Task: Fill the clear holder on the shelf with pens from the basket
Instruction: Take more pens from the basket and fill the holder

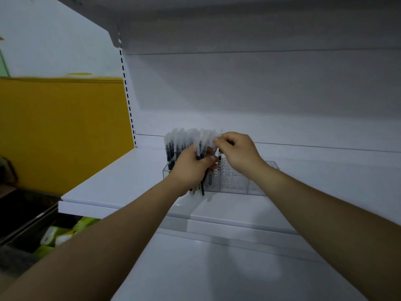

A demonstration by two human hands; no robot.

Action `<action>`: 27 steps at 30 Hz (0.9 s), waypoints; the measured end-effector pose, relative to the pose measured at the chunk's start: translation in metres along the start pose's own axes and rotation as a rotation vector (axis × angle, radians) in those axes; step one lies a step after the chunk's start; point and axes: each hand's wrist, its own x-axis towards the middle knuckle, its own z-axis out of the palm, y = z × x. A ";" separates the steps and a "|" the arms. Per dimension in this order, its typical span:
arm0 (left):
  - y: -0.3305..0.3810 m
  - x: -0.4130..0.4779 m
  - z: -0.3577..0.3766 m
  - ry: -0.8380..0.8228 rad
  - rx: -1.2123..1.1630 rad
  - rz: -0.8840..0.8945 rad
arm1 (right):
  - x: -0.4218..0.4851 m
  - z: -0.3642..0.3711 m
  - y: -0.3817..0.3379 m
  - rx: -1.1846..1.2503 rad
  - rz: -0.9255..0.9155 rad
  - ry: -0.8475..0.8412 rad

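Observation:
A clear holder (236, 181) with rows of small holes stands on the white shelf (121, 181). Its left part is packed with upright black pens with frosted caps (173, 144). My left hand (191, 168) grips a bundle of several pens (200, 148) in front of the holder's left half. My right hand (236, 151) is just to the right and pinches the cap end of one pen (219, 156) that stands upright over the holder's middle. The holder's right part shows bare holes. No basket is in view.
A lower white shelf (217, 268) juts out beneath my arms. The shelf's back panel (260, 94) rises behind the holder, with a slotted upright (128, 96) at its left edge. A yellow wall (60, 131) and green-and-white packages (65, 233) lie at left.

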 end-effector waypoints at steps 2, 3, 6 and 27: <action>-0.003 0.000 -0.002 0.017 0.028 -0.026 | 0.006 -0.003 0.002 0.051 0.036 0.061; -0.005 0.001 -0.003 0.021 0.024 -0.055 | 0.010 -0.006 0.002 0.112 0.056 0.101; -0.010 0.001 -0.008 0.020 -0.014 -0.124 | 0.020 -0.017 -0.001 0.215 0.056 0.222; -0.010 -0.002 -0.021 -0.011 0.037 -0.089 | 0.038 0.015 0.026 -0.179 0.030 0.090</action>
